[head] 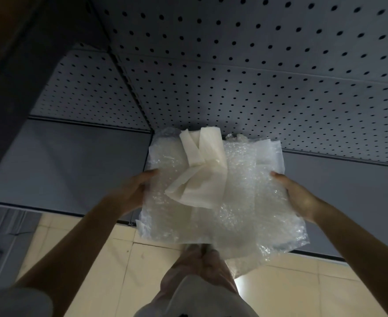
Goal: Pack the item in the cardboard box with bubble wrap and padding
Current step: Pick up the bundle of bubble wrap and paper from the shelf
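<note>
Both hands hold a flat bundle out in front of the person, above a tiled floor (119,266). The left hand (133,191) grips the bundle's left edge, fingers stretched along the side and closed onto the bubble wrap (245,179). The right hand (296,193) grips the right edge the same way — fingers pressed against the wrap, thumb side toward the camera. Neither hand is spread wide; each is clamped on the plastic.

Between the hands, on top of the wrap, lies crumpled white paper (200,170), folded in loose strips that fan from the far edge toward the left hand. The wrap sags below the hands, its lower right corner hanging past the right wrist toward the floor.

Whether an item sits inside the bundle cannot be told — the layers are cloudy.

Beyond the hands rises a grey pegboard (257,76) with rows of dark holes; under it, level with the hands, runs a plain grey shelf (74,161). Below the bundle, nearer the camera, the person's legs (202,268) and pale shirt (197,298) show.
</note>
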Motion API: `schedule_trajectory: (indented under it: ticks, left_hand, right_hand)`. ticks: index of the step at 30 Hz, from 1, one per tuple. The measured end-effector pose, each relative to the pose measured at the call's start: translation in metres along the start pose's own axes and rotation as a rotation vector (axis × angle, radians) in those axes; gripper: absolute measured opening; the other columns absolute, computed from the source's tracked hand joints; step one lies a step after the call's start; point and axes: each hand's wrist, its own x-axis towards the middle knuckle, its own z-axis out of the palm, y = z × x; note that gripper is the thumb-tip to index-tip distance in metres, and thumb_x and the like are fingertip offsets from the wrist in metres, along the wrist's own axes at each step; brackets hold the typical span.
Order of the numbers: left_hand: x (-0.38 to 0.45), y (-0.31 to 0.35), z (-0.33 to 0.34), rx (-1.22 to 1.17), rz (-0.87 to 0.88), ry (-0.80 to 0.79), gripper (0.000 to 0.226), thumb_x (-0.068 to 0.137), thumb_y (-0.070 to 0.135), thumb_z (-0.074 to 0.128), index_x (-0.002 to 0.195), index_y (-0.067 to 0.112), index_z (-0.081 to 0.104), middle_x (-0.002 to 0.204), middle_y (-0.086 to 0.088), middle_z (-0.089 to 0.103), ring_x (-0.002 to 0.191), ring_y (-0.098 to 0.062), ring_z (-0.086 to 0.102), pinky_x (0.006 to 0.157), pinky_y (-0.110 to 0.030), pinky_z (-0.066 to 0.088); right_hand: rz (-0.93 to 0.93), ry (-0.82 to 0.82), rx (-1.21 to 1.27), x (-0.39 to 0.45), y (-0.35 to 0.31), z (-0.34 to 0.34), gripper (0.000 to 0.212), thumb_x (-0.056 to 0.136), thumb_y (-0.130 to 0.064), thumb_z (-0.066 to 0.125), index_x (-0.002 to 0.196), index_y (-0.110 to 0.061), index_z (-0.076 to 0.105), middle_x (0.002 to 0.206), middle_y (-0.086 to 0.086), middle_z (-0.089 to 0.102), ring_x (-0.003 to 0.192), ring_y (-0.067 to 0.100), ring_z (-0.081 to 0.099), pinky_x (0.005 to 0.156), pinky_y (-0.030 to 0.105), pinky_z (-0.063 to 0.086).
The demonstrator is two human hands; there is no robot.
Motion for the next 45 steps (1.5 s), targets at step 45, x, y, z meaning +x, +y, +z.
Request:
schedule_trajectory:
  ticks: [45]
  left_hand:
    - [-0.031,-0.003,0.226,0.621,0.16,-0.463,0.072,0.057,0.03,0.082,0.122,0.021,0.053,0.104,-0.005,0.074,0.083,-0.018,0.074,0.061,-0.03,0.057]
  right_hand:
    - [-0.255,0.557,0.483,-0.178,0.145,-0.063,0.084,0.065,-0.055,0.076,0.135,-0.027,0.039,0.123,0.001,0.06,0.095,0.019,0.069,0.075,0.035,0.058]
